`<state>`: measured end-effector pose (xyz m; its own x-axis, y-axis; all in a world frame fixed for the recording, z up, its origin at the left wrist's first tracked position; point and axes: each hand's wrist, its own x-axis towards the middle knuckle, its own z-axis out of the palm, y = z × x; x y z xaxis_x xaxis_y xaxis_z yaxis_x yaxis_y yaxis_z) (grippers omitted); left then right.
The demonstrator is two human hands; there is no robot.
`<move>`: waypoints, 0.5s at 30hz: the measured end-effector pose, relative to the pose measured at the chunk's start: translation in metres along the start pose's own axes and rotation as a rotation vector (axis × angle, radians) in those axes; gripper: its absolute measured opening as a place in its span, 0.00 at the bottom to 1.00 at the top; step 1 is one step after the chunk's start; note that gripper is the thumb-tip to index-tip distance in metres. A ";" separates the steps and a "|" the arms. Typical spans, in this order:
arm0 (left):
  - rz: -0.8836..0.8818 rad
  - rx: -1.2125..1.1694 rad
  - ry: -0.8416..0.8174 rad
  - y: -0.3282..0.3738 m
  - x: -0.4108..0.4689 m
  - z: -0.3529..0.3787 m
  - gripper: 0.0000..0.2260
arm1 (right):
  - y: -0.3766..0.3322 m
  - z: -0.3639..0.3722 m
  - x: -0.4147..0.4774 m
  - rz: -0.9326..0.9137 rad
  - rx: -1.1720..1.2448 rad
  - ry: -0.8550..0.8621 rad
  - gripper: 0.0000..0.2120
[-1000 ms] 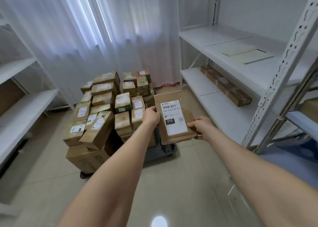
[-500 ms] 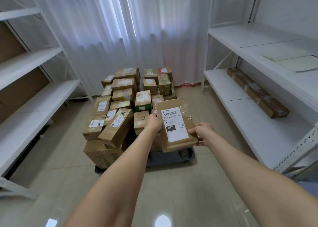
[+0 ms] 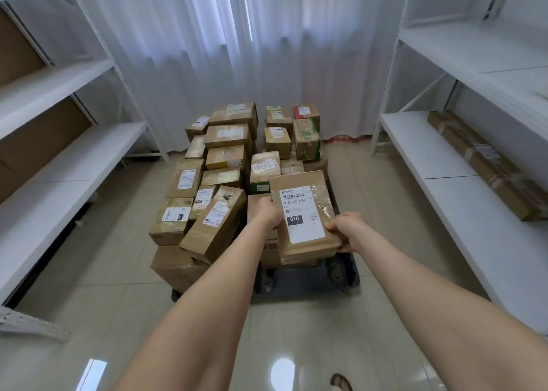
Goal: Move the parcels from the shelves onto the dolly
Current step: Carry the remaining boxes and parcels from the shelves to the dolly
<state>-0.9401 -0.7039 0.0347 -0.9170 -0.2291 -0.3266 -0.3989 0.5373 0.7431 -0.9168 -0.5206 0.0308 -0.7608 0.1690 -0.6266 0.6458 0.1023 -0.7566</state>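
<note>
I hold a flat brown parcel [image 3: 305,212] with a white label marked 010, label up, above the near right part of the dolly. My left hand [image 3: 268,212] grips its left edge and my right hand [image 3: 347,230] grips its lower right corner. The dark dolly [image 3: 341,275] stands on the floor straight ahead, piled with several cardboard parcels [image 3: 226,153]. Only its near right corner shows bare. A long brown parcel [image 3: 486,165] lies on the lower right shelf [image 3: 444,183].
White metal shelving [image 3: 59,165] lines the left side with large brown cartons in its upper bays. White curtains [image 3: 237,49] hang behind the dolly. The tiled floor [image 3: 296,331] between me and the dolly is glossy. A sandalled foot [image 3: 341,381] shows at the bottom edge.
My view has turned left to face the dolly squarely, and the right shelving has slid to the frame's edge. The parcel stays in both hands and has come closer to the stack.
</note>
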 end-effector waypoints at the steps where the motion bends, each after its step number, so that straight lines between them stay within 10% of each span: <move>1: -0.010 0.002 -0.003 0.001 0.015 0.001 0.09 | -0.006 0.005 0.015 0.006 -0.005 0.004 0.10; 15: -0.068 -0.126 -0.045 0.072 0.244 0.023 0.13 | -0.120 0.042 0.226 0.169 0.151 -0.138 0.14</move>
<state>-1.1920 -0.7023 -0.0053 -0.8879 -0.2229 -0.4025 -0.4600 0.4154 0.7847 -1.1695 -0.5358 -0.0278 -0.6509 0.0352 -0.7583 0.7557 -0.0653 -0.6517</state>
